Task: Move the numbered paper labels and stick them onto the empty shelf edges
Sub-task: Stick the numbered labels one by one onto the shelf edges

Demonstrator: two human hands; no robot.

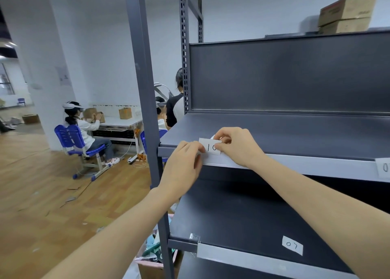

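Paper label (211,147) marked 10 lies against the upper shelf edge (306,164), near its left end; left hand (185,162) has its grip curled onto the label's left side; right hand (238,147) pinches its right end.

Indoor workroom, part storeroom, part test lab by the look of it.

- Right half of frame: dark grey steel shelving (285,78) with perforated uprights, bare shelves and pale edge strips.
- Centre: a hand-numbered paper label (212,148) at one strip. A second label (292,245) lies on the shelf at lower right.
- Upper right: two stacked cardboard boxes (346,14) on top of the unit.
- Left: white pillar (38,56) and a wood-pattern floor (42,194) littered with scraps.
- Centre left: a person (84,128) sits on a blue chair (67,135) at a white bench (118,121), wearing what looks like a headset. A small carton (125,113) stands on the bench.
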